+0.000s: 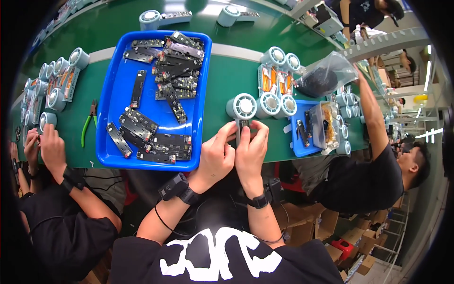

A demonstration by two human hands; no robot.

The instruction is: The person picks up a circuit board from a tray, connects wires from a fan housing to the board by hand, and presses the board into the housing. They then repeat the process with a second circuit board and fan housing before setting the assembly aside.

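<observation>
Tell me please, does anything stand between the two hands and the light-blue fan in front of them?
Nothing visible does: the left hand and right hand hold the light-blue fan on the near side of its round head. The blue tray lies left, not between.

A black tee (137, 260) is worn, big blobby white print (265, 264) slapped on the front. A boxy black gadget (173, 187) is mounted by the left wrist strap (190, 196), thin black cable (163, 221) attached, and a 2nd is half hidden behind the right strap (257, 202). Tiny dark mark (213, 175) can be spotted on the left hand (218, 154).
</observation>
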